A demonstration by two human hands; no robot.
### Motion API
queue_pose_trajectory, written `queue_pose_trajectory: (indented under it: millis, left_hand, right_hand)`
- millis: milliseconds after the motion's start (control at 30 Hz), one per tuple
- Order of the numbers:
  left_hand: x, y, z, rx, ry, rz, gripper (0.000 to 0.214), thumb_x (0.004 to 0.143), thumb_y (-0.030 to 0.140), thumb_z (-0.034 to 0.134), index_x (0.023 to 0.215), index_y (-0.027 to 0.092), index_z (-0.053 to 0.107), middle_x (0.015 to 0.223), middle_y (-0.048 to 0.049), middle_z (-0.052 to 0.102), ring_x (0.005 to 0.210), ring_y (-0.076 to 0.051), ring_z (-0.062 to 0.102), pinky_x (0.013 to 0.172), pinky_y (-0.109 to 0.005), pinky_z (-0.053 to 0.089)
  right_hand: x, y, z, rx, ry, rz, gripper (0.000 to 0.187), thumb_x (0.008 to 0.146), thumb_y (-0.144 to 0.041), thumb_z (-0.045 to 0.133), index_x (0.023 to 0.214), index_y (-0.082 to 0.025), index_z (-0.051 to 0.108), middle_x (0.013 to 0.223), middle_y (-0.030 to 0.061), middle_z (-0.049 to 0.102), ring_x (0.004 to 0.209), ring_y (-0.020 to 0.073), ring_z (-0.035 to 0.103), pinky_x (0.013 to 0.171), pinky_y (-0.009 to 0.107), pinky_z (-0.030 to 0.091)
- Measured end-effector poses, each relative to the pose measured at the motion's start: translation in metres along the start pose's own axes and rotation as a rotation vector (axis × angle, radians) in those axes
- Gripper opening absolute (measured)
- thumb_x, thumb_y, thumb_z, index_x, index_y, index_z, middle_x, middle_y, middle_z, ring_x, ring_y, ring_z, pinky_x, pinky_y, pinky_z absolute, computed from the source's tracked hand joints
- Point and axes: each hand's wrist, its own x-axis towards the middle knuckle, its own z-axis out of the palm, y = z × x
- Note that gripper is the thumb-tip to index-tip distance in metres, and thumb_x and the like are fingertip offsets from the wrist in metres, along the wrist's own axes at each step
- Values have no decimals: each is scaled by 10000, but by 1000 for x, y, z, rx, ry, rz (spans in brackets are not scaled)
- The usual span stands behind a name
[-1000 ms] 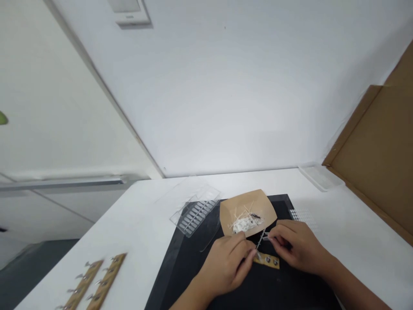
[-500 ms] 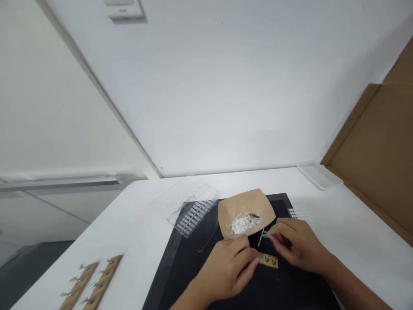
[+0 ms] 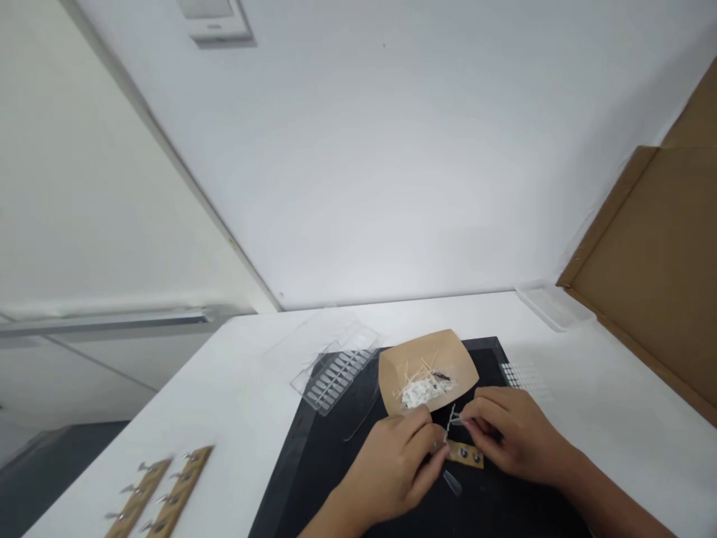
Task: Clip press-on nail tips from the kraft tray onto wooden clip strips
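My left hand [image 3: 389,467] is closed, thumb and fingers pinched over the left end of a small wooden strip [image 3: 466,454] with round metal studs. A thin white plastic strip [image 3: 450,422] runs up from those fingertips, its lower end partly hidden. My right hand [image 3: 509,430] is closed too, pinching a small translucent piece [image 3: 456,420] that meets the white strip. On the black mat, just below my left thumb, lies a clear false nail tip [image 3: 452,483].
A brown paper tray [image 3: 400,357] behind my hands holds white bits and thin sticks. Left of it sits a clear case of nail tips [image 3: 339,379]. Two wooden racks with metal clips [image 3: 179,489] lie front left. A white grid sheet [image 3: 526,379] and cardboard [image 3: 650,299] are right.
The white plastic strip has moved left and down to my left fingertips, and my right hand has shifted slightly left. A clear nail tip now shows on the mat below my left hand.
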Motion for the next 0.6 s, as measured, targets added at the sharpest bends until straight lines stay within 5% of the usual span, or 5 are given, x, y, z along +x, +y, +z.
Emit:
queue_pose_trajectory:
  millis: [600]
  left_hand:
    - [-1,2,2,-69,-24,-41,137,1022,229,549,1154,198,566,988,-60,657,812,-193,662,646,-282,514]
  right_hand:
    - [0,-4,2,11,-70,24,103,1006,-180,553,924,-216,605,769,-16,597,679,145,512,635,287,303]
